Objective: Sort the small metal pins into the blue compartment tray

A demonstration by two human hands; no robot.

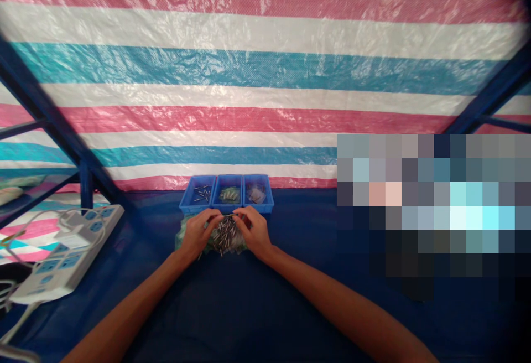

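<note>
Metal pins (pixel 225 236) lie heaped on crumpled plastic (pixel 180 237) atop the dark blue table (pixel 186 319), between both hands. Leftmost on my feed I see a white power strip (pixel 62 266). Next, the left hand (pixel 199 234) pinches one end of a slim piece (pixel 227 216) above the heap. Behind, I have three blue bins (pixel 196 208) in a row. Rightward, the right hand (pixel 256 231) pinches the piece's other end.

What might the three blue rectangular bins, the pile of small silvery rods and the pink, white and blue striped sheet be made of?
The blue bins look like plastic, smooth and evenly coloured. The silvery rods are probably metal, judging by their bright glints. The striped sheet seems woven plastic: glossy, crinkled, finely meshed.
</note>
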